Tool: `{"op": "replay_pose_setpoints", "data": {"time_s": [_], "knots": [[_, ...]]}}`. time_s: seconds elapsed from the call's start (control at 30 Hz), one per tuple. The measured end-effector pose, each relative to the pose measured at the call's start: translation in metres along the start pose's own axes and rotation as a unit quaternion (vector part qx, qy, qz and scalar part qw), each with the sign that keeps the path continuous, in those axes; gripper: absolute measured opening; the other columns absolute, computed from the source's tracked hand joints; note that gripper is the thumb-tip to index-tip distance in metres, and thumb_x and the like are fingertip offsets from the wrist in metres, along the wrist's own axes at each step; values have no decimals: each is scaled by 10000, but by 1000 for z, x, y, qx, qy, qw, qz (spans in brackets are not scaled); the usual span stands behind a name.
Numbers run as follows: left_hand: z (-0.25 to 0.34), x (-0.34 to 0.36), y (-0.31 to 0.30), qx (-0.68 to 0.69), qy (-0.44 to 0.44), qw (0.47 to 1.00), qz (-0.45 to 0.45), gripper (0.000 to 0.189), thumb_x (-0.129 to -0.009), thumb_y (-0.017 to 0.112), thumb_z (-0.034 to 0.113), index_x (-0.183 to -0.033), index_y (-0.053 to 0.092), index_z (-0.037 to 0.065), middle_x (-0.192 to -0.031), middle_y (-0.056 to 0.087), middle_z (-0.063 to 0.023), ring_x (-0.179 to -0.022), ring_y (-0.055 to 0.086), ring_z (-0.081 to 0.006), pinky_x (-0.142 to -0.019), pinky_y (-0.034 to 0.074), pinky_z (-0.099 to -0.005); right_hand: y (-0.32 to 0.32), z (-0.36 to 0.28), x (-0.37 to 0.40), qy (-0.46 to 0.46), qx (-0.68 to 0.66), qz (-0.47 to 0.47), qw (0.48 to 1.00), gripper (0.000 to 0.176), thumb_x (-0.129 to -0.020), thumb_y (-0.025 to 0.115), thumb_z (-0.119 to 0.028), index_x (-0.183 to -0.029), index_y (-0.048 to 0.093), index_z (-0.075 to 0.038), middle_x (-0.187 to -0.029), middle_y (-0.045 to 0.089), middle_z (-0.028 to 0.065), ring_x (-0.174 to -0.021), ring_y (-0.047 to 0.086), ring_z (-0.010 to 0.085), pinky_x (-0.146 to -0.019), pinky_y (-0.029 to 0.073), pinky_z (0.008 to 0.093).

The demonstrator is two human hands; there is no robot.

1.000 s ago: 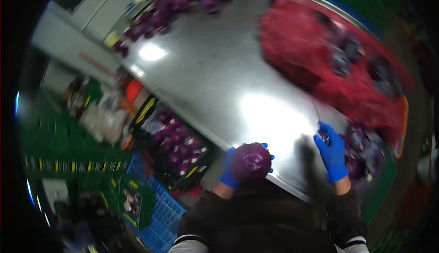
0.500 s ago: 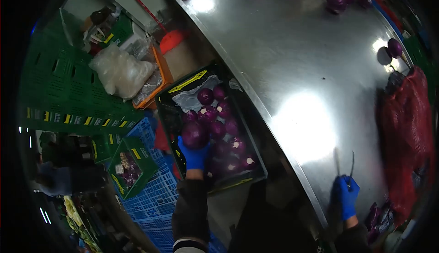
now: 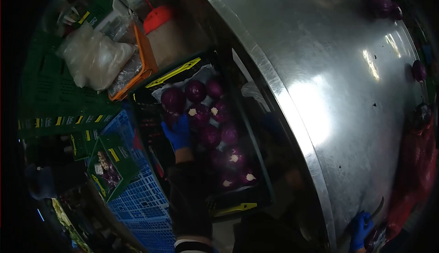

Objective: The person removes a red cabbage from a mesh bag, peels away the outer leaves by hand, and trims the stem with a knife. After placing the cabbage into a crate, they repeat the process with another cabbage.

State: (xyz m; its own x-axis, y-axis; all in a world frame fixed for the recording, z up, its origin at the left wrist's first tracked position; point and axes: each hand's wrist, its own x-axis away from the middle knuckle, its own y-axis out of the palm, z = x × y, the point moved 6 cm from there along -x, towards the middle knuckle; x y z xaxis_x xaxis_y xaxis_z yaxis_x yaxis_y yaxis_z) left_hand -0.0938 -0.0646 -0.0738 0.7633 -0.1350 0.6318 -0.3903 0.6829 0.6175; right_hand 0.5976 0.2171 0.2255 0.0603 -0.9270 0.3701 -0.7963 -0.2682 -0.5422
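A dark crate [image 3: 151, 148] holds several red cabbages, some with pale cut stem ends up. My left hand [image 3: 177, 133], in a blue glove, is inside it by the left wall. Its thumb and fingers are spread around the near side of a partly hidden red cabbage [image 3: 171, 117]. Just beyond sits a larger red cabbage [image 3: 173, 99] in the far left corner. At the lower right, over the steel table [image 3: 352, 161], my blue-gloved right hand [image 3: 361, 228] is closed on a knife [image 3: 379, 207] with a thin curved blade; the handle is hidden in the fist.
The table's raised metal edge [image 3: 292, 102] runs along the crate's right side. A red net sack [image 3: 414, 170] lies on the table's right, with a lone red cabbage [image 3: 419, 71] beyond it. An orange crate [image 3: 147, 56] with plastic bags and blue crates [image 3: 141, 212] stand on the left.
The large red cabbage went from my left hand into the crate's far left corner, and the hand let go. My right hand and knife shifted down and right in view as the camera turned.
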Motion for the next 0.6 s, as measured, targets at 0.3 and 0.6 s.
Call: {"op": "replay_pose_setpoints", "data": {"time_s": [0.3,0.6], "knots": [[-17,31,-8,-22,-49,997,-59,546,-880,540,520,-1209,529,85,-1198,539,-129,-1087,525,-294,-947,431,-433,6,-5,7,33,-43,24,998,123,-890,550,-52,-788,501,-101,-660,471,-54,-573,432,36,-497,342,175],[-41,90,-84,-150,-139,972,-118,372,-952,437,406,-1185,575,152,-1137,580,-126,-1032,577,-244,-864,486,-438,27,-44,12,-7,-35,-35,999,70,-837,552,-13,-774,582,-16,-647,530,-19,-590,482,69,-555,383,216]]}}
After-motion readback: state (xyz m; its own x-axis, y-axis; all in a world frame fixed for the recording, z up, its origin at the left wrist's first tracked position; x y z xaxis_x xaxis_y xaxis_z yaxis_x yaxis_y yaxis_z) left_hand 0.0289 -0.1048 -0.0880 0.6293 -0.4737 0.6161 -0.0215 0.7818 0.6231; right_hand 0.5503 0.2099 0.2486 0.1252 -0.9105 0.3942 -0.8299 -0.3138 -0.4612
